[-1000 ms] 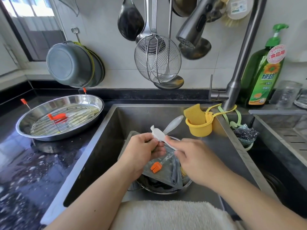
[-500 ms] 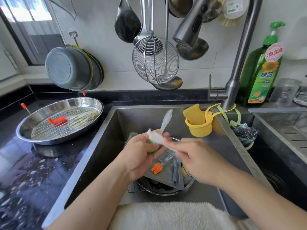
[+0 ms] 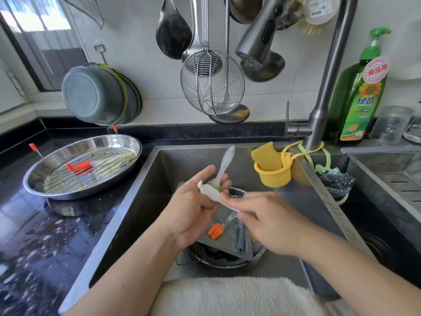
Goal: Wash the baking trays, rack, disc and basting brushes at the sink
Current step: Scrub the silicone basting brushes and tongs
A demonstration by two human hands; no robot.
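Over the sink [image 3: 141, 201] my left hand [image 3: 193, 208] lies palm up and holds a green-headed basting brush [image 3: 224, 166], its white handle pointing up and away. My right hand [image 3: 264, 222] pinches a second white brush [image 3: 210, 193], which lies across my left fingers. Below them an orange-headed brush [image 3: 216, 231] rests on a grey tray [image 3: 230, 245] stacked in a round steel pan [image 3: 237, 263], with a wire rack [image 3: 182, 261] poking out at the left. On the left counter a round steel tray [image 3: 41, 179] holds a wire rack [image 3: 98, 169] with orange tips.
A yellow cup with a sponge [image 3: 271, 169] hangs at the sink's right rim beside the tap [image 3: 319, 119]. A steel scrubber [image 3: 335, 181], a green soap bottle [image 3: 357, 96] and jars sit at the right. Ladles and a skimmer [image 3: 211, 83] hang above. A towel [image 3: 227, 295] covers the front edge.
The green-headed brush in my left hand has swung from pointing right to pointing up, and my left hand has turned palm up. My right hand keeps its pinch on the white brush.
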